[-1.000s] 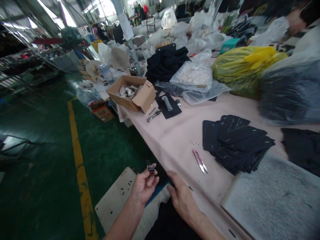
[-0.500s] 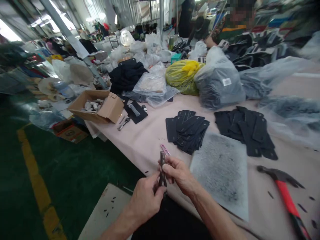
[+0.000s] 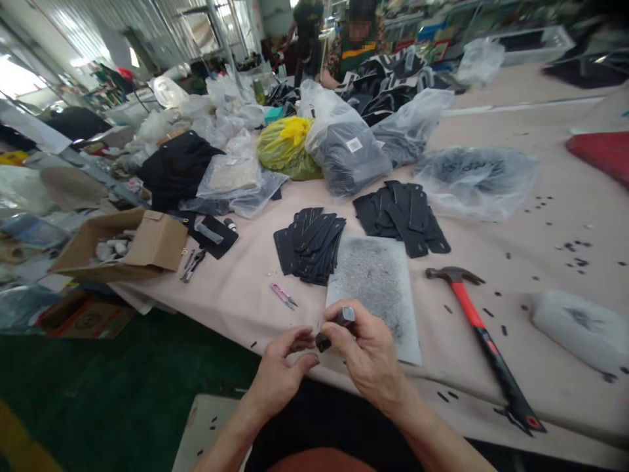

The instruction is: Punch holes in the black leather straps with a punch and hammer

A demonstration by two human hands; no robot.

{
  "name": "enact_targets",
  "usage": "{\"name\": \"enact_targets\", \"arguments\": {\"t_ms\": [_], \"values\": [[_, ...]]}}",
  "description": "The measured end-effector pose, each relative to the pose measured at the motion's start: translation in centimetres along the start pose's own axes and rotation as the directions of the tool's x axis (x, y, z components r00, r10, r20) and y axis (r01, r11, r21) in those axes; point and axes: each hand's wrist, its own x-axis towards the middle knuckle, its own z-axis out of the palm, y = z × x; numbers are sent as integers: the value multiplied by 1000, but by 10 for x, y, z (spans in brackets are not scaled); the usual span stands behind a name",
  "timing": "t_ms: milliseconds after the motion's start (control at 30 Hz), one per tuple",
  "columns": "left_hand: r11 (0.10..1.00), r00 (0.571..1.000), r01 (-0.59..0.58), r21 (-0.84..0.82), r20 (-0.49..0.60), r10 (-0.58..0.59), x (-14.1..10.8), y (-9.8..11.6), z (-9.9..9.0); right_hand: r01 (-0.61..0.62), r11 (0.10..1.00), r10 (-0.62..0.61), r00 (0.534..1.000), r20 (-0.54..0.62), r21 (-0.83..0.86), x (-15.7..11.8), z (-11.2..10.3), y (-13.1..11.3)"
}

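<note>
A short dark metal punch [image 3: 345,317] with a flat, shiny end is held in my right hand [image 3: 371,354], its thumb and fingers closed round it. My left hand [image 3: 285,370] is just to the left, fingers curved and apart, holding nothing. Behind my right hand lies a pale punching board [image 3: 376,282] covered in dark marks. Two piles of black slotted pieces are beyond it: the left pile [image 3: 309,246] touches the board's corner, the right pile [image 3: 405,216] lies farther back. To the right rests a claw hammer [image 3: 474,314] with a red and black handle.
Pink thread snips [image 3: 284,296] lie near the table edge. An open cardboard box [image 3: 157,242], pliers [image 3: 194,265] and a black sheet [image 3: 216,236] are at left. Plastic bags [image 3: 348,147] stand at the back, near a co-worker [image 3: 351,52]. Small black offcuts dot the right side.
My left hand has let go of the punch and opened. My right hand keeps the punch, now tilted with its end toward me. The view has swung right.
</note>
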Motion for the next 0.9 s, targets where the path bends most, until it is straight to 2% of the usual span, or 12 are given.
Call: {"name": "enact_targets", "arguments": {"t_ms": [133,300,633,900], "values": [[992,992,-19,126,128,2,14,-7,15,-32,999,30,996,-81,-24,-6,-14,3],[997,970,24,69,240,-40,27,-18,37,-125,989,137,969,-205,74,-13,-30,12],[987,932,157,46,324,-164,43,-31,78,-194,965,243,911,-333,176,-23,-63,19],[970,920,241,4,318,-230,39,-35,89,-219,907,352,864,-359,360,-24,-79,27]]}}
